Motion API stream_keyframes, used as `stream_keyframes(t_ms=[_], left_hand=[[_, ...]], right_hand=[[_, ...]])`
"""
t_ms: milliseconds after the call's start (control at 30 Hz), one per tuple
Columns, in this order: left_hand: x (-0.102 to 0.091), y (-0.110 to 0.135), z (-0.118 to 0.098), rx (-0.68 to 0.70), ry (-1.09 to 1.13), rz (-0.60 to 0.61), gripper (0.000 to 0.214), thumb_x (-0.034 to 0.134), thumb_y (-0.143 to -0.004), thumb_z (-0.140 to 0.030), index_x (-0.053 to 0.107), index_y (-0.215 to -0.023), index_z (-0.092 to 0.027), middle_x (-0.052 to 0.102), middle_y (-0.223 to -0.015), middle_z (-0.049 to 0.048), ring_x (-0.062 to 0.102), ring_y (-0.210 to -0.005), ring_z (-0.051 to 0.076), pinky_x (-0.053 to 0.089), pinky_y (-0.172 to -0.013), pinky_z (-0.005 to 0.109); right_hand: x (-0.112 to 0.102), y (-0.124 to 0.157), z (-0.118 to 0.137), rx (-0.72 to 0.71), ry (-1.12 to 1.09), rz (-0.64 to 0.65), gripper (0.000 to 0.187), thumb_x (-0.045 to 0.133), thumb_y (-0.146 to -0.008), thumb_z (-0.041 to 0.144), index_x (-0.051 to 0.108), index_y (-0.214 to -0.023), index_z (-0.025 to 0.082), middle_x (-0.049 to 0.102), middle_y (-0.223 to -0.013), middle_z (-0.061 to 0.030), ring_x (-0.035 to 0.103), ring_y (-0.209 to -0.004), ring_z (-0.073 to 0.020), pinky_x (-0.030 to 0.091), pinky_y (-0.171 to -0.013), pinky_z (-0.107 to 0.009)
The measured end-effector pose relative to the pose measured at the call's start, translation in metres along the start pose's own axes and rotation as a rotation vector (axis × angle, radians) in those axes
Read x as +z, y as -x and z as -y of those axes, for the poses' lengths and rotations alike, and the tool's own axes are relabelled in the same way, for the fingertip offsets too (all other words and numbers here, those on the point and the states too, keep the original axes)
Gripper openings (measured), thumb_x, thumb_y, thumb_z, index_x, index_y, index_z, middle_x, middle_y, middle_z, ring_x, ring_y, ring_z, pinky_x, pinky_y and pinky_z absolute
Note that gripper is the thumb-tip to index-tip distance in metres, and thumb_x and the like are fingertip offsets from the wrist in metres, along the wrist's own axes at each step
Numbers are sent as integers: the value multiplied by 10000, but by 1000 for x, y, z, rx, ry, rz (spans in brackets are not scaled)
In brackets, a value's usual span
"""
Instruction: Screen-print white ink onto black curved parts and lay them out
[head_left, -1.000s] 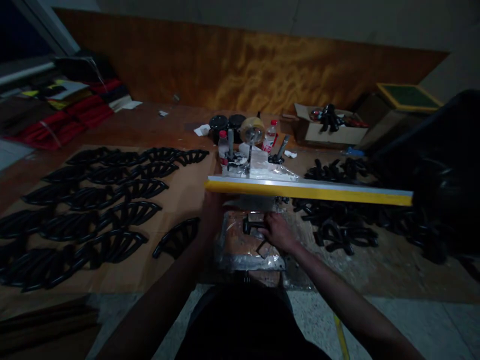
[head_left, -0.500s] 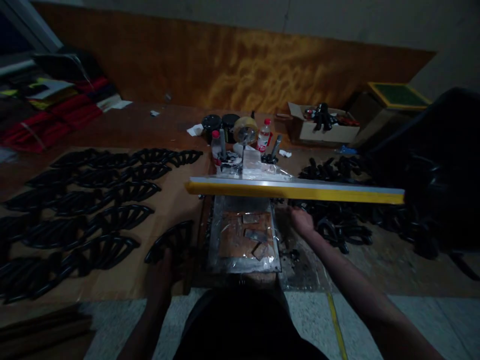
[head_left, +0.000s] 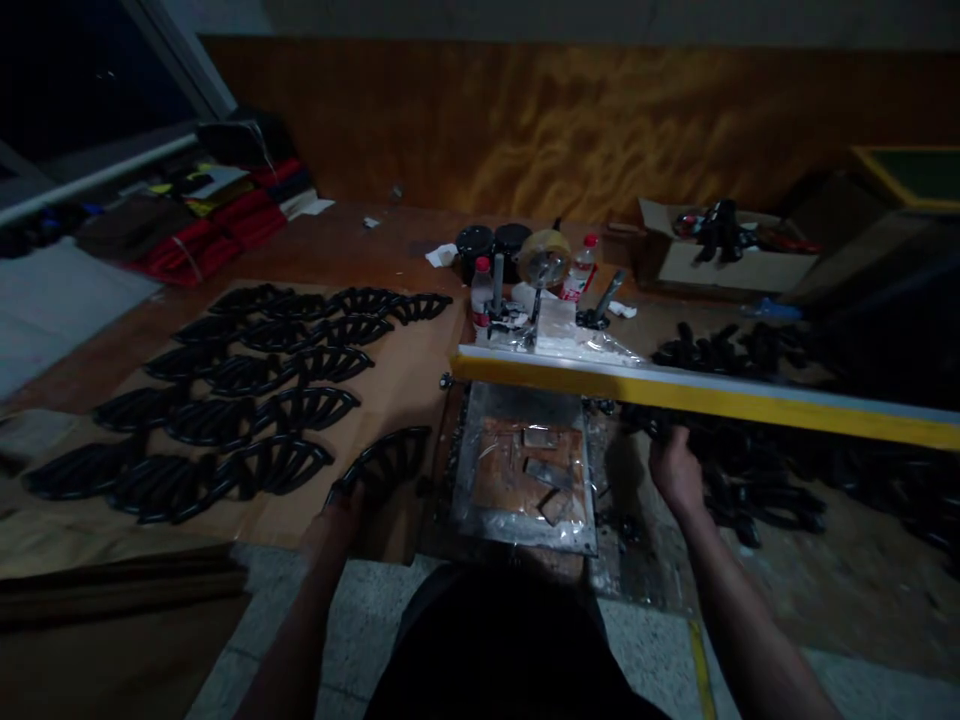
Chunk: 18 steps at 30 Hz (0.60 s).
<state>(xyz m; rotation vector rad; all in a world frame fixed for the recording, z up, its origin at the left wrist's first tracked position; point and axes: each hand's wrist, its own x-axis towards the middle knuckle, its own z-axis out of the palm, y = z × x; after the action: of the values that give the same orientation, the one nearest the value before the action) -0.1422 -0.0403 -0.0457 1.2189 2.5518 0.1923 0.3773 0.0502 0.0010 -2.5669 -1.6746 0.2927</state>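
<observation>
A black curved part (head_left: 381,463) lies near the front edge of the bench (head_left: 352,250), just left of the foil-wrapped jig plate (head_left: 525,470). Its long axis slants from near left to far right. The left hand (head_left: 339,512) touches its near end, grip too dim to tell. The right hand (head_left: 673,470) is at the heap of black parts (head_left: 750,490), fingers hidden. A second ago both hands were at the plate.

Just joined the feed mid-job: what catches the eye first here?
A long yellow bar crosses centre to right, above a plastic-covered plate. Rows of black curved parts lie on brown paper at left; the left hand is at the nearest part, the right hand at a black heap.
</observation>
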Motion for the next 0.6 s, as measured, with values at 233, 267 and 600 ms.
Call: stream_keyframes(t_ms=[233,267,600], left_hand=[[25,41,-51,281,-117,-121,554,456,-946,-450,530,-1416,-166,499,-1474,188,463,-1333,362,452,-1022,506],[28,44,-58,258,-127,-117,564,454,-949,-442,502,-1445,-179,472,-1501,182,439,-1348,375,443,-1026,531],[35,37,-79,98,-154,-128,621,440,-955,-511,442,-1496,-205,377,-1574,170,409,-1346,444,404,-1020,622]], right_hand=[[4,62,80,-917,165,109,542,465,-911,150,535,-1425,308,614,-1362,-86,698,-956,-219,524,-750,-287],[5,65,86,-955,210,109,543,478,-905,143,550,-1415,315,622,-1350,-85,695,-948,-215,523,-751,-287],[0,66,110,-1087,296,-45,411,533,-893,122,670,-1272,203,675,-1177,-131,570,-1107,-277,444,-916,-387]])
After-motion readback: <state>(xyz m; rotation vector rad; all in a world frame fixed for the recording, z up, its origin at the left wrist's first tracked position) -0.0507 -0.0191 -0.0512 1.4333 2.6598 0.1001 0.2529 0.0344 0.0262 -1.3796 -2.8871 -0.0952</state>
